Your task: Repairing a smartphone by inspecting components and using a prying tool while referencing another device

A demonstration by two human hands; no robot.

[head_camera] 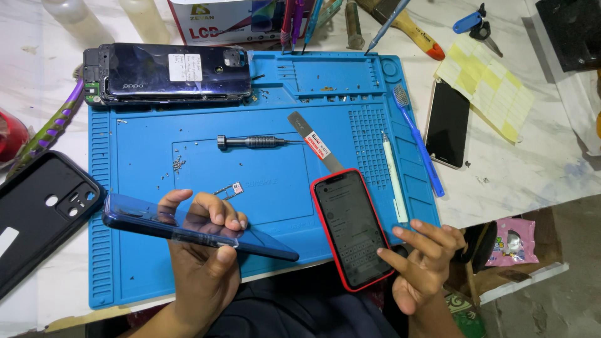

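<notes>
1. Our left hand (203, 250) rises from the lower edge, palm up; its grip is closed on a blue phone (188, 226) — thumb over the near edge, fingers curled over the far one. The phone lies tilted above the front of the mat (144, 169).
2. Our right hand (421, 258) sits at the worktop (538, 156) edge, fingers loosely spread, grip open and holding nothing; the index tip touches the screen of the red-cased phone (352, 228), which lies flat on the mat's front right.
3. The mat is blue rubber with ribbed edges and moulded compartments — tiny screws (178, 164) lie scattered in the large centre recess.
4. There too lie a knurled screwdriver (251, 142) and a SIM tray (230, 189).
5. A flat metal pry tool (315, 142) lies just beyond the red-cased phone.
</notes>
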